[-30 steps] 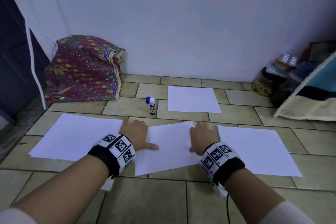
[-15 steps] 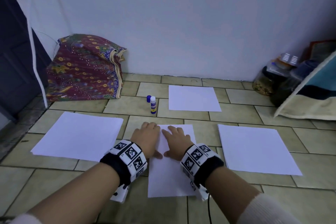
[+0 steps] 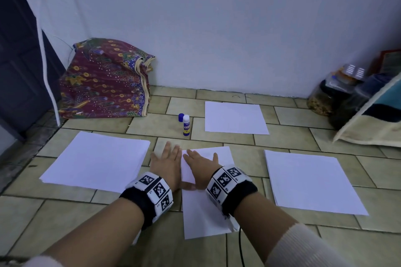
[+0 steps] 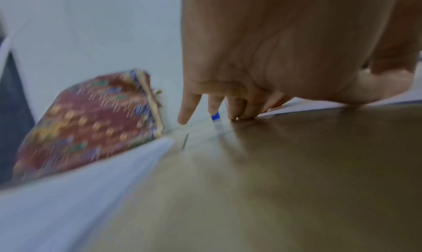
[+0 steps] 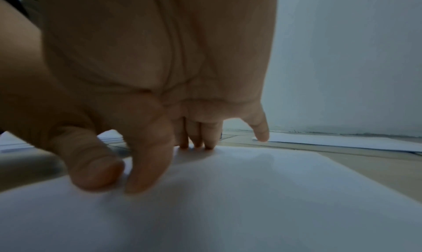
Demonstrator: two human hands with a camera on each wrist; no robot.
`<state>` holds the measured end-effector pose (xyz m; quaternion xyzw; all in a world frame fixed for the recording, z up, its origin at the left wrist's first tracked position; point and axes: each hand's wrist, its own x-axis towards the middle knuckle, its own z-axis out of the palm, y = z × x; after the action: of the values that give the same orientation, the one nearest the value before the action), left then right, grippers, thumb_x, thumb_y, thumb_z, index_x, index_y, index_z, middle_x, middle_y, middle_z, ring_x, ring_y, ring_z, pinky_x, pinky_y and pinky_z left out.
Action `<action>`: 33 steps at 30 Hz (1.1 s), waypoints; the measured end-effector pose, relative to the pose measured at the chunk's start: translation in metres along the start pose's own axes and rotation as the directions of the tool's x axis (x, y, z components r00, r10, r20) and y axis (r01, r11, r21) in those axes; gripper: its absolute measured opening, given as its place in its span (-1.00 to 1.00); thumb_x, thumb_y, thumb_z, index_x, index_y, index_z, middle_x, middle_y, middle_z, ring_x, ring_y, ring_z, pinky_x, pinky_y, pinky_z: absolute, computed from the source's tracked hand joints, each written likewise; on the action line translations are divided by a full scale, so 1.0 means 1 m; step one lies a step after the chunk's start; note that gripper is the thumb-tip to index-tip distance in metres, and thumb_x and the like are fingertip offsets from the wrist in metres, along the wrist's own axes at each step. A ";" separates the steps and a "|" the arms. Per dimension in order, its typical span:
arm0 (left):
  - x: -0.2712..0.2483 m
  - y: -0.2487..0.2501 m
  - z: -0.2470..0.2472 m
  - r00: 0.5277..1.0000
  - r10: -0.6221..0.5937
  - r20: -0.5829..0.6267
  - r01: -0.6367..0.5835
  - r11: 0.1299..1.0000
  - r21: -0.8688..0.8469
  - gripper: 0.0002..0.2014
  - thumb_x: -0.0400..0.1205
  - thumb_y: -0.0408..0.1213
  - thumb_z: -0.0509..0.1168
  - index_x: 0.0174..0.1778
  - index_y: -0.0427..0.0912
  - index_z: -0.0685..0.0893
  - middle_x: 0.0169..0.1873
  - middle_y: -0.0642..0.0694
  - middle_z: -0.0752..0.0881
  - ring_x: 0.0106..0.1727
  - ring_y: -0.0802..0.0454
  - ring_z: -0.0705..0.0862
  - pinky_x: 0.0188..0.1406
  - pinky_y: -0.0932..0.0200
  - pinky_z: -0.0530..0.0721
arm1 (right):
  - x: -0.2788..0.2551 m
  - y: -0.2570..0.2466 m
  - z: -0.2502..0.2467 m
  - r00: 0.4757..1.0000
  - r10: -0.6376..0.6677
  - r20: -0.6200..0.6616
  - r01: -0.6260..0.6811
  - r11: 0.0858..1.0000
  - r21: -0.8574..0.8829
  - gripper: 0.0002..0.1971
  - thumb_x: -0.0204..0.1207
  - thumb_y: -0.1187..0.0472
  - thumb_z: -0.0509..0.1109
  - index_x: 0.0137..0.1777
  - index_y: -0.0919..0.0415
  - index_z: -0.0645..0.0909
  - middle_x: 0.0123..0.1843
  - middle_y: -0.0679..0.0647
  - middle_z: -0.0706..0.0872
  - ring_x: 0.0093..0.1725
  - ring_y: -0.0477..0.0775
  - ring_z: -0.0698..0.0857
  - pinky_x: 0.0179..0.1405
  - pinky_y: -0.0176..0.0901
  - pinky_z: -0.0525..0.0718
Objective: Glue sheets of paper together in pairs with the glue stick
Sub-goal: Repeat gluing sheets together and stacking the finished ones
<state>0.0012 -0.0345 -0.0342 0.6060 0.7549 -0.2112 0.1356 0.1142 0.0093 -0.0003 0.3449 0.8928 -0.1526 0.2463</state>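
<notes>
A white sheet [image 3: 202,214] lies lengthwise on the tiled floor in front of me. My right hand [image 3: 200,163] lies flat on its far end, fingers straight and pressing the paper [image 5: 251,192]. My left hand [image 3: 167,163] lies flat beside it, mostly on the floor along the sheet's left edge, with its thumb reaching onto the paper. In the left wrist view its fingertips [image 4: 242,116] touch the floor. The glue stick [image 3: 186,125] stands upright beyond the hands, uncapped, with its blue cap [image 3: 181,117] next to it.
A paper stack [image 3: 95,160] lies to the left and another stack [image 3: 308,182] to the right. A single sheet [image 3: 235,118] lies near the wall. A patterned cloth bundle [image 3: 104,80] sits at the back left; jars [image 3: 325,99] and a cushion [image 3: 373,119] at the right.
The middle sheet has turned from lying crosswise to lengthwise. Both hands have come together from its sides to its far end and flattened out.
</notes>
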 end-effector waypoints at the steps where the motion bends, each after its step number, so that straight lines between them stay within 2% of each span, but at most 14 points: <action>1: 0.001 0.000 -0.001 1.000 0.000 -0.003 0.000 0.999 0.045 0.17 0.42 0.53 0.11 0.69 -0.19 -0.24 0.69 -0.10 -0.22 0.68 -0.16 -0.28 0.56 -0.39 0.06 | -0.001 0.003 -0.002 1.000 -0.005 0.015 0.005 1.000 0.000 -0.11 0.58 0.01 0.33 0.69 0.18 -0.19 0.72 0.03 -0.18 0.69 0.00 -0.10 0.55 0.49 -0.10; 4: 0.005 0.002 -0.005 1.000 -0.009 0.001 0.009 0.991 0.132 0.20 0.39 0.58 0.07 0.69 -0.23 -0.18 0.69 -0.14 -0.12 0.69 -0.13 -0.20 0.53 -0.38 0.12 | -0.002 0.014 -0.005 1.000 0.006 0.000 -0.006 0.999 0.038 -0.07 0.53 0.11 0.42 0.69 0.07 -0.16 0.72 -0.02 -0.09 0.66 0.05 0.11 0.58 0.42 -0.13; 6: 0.005 0.004 -0.010 1.000 -0.008 0.028 0.004 0.993 0.118 0.25 0.37 0.58 0.10 0.68 -0.28 -0.22 0.69 -0.16 -0.14 0.69 -0.13 -0.21 0.54 -0.38 0.06 | -0.005 0.028 -0.003 0.998 0.041 -0.039 -0.036 0.993 0.113 -0.07 0.49 0.00 0.45 0.69 0.02 -0.09 0.70 -0.04 0.07 0.62 0.08 0.23 0.60 0.32 -0.13; 9: 0.003 0.004 -0.014 0.999 0.005 0.042 -0.010 0.995 0.101 0.25 0.39 0.56 0.11 0.67 -0.32 -0.24 0.69 -0.18 -0.17 0.69 -0.14 -0.24 0.56 -0.38 -0.02 | -0.016 0.058 0.002 0.988 0.143 -0.052 -0.130 0.969 0.209 -0.26 0.60 -0.16 0.25 0.68 -0.05 -0.01 0.68 -0.06 0.19 0.62 0.07 0.25 0.62 0.22 -0.09; 12: 0.000 0.004 -0.014 0.999 0.004 0.052 -0.009 0.995 0.099 0.25 0.39 0.56 0.10 0.67 -0.31 -0.25 0.69 -0.16 -0.19 0.69 -0.13 -0.27 0.55 -0.38 -0.02 | -0.026 0.088 0.006 0.963 0.265 -0.050 -0.240 0.927 0.287 -0.45 0.70 -0.17 -0.01 0.66 -0.07 0.07 0.63 -0.03 0.31 0.59 0.08 0.31 0.63 0.18 -0.06; 15: -0.001 0.002 -0.015 0.998 0.006 0.063 -0.010 0.997 0.076 0.24 0.39 0.56 0.11 0.67 -0.30 -0.25 0.69 -0.15 -0.20 0.69 -0.13 -0.25 0.56 -0.36 0.01 | -0.034 0.093 0.005 0.958 0.281 -0.064 -0.259 0.937 0.233 -0.39 0.66 -0.24 0.00 0.65 -0.03 0.09 0.61 -0.03 0.36 0.57 0.06 0.34 0.60 0.18 -0.12; 18: 0.001 0.001 -0.027 0.997 0.018 0.069 -0.021 0.998 0.052 0.17 0.40 0.55 0.11 0.68 -0.28 -0.05 0.67 -0.15 0.09 0.66 -0.14 0.11 0.49 -0.23 0.26 | -0.038 0.078 0.006 0.952 0.289 -0.099 -0.292 0.956 -0.016 -0.15 0.46 -0.35 0.27 0.62 0.11 0.16 0.61 0.03 0.29 0.58 0.09 0.26 0.57 0.26 0.04; 21: 0.000 -0.004 -0.046 0.998 -0.010 0.059 0.010 1.000 -0.011 -0.05 0.42 0.58 -0.07 0.38 -0.19 0.49 0.19 -0.09 0.62 0.21 -0.07 0.59 0.09 0.02 0.47 | -0.040 0.057 0.009 0.932 0.304 -0.197 -0.335 0.929 -0.154 -0.38 0.53 -0.15 0.34 0.46 0.20 0.35 0.46 0.15 0.35 0.48 0.18 0.29 0.34 0.10 0.35; 22: -0.001 -0.004 -0.050 0.999 0.014 0.046 -0.013 1.000 -0.022 -0.13 0.46 0.55 -0.08 0.24 -0.19 0.56 0.06 -0.08 0.64 0.11 -0.05 0.60 0.03 0.06 0.46 | -0.040 0.050 0.011 0.934 0.281 -0.222 -0.317 0.937 -0.149 -0.53 0.59 0.01 0.29 0.42 0.21 0.39 0.43 0.16 0.37 0.44 0.19 0.34 0.30 0.06 0.37; 23: -0.001 -0.004 -0.052 0.998 0.063 0.013 -0.062 0.997 -0.043 -0.21 0.52 0.48 -0.02 0.24 -0.18 0.56 0.10 -0.08 0.63 0.14 -0.06 0.59 0.06 0.07 0.47 | -0.040 0.043 0.013 0.939 0.257 -0.228 -0.291 0.948 -0.128 -0.63 0.63 0.15 0.22 0.40 0.22 0.41 0.41 0.17 0.40 0.39 0.20 0.40 0.28 0.04 0.39; 25: -0.001 -0.002 -0.049 0.976 0.213 -0.048 -0.216 0.972 -0.092 -0.32 0.62 0.24 0.18 0.53 -0.16 0.34 0.49 -0.11 0.42 0.46 -0.08 0.43 0.32 -0.02 0.46 | -0.039 0.032 0.018 0.950 0.226 -0.215 -0.245 0.967 -0.064 -0.67 0.64 0.27 0.13 0.38 0.25 0.42 0.38 0.18 0.43 0.35 0.20 0.47 0.26 0.01 0.42; 27: -0.005 0.001 -0.041 0.946 0.322 -0.039 -0.324 0.943 -0.072 -0.27 0.65 0.01 0.28 0.66 -0.13 0.12 0.65 -0.05 0.15 0.62 -0.03 0.21 0.52 -0.07 0.34 | -0.035 0.025 0.020 0.952 0.220 -0.211 -0.226 0.974 -0.004 -0.65 0.64 0.22 0.18 0.40 0.25 0.39 0.40 0.17 0.41 0.36 0.19 0.46 0.24 0.01 0.44; 28: -0.006 0.002 -0.037 0.940 0.339 -0.029 -0.340 0.939 -0.046 -0.27 0.64 -0.02 0.30 0.66 -0.13 0.13 0.65 -0.05 0.13 0.62 -0.03 0.19 0.52 -0.06 0.34 | -0.033 0.023 0.020 0.952 0.227 -0.208 -0.227 0.974 0.023 -0.61 0.64 0.14 0.22 0.42 0.24 0.37 0.41 0.16 0.39 0.38 0.18 0.44 0.25 0.02 0.44; 33: -0.015 0.002 -0.027 0.955 0.282 -0.096 -0.283 0.959 0.005 -0.26 0.49 0.21 0.39 0.45 -0.16 0.37 0.35 -0.12 0.41 0.37 -0.06 0.42 0.26 0.06 0.45 | -0.023 0.013 0.021 0.961 0.235 -0.145 -0.220 0.969 0.116 -0.28 0.52 -0.16 0.35 0.53 0.23 0.21 0.51 0.14 0.28 0.49 0.17 0.30 0.32 0.17 0.40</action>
<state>0.0079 -0.0343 -0.0041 0.7163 0.6671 -0.1572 0.1308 0.1455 -0.0031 -0.0069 0.4679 0.8553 -0.1393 0.1736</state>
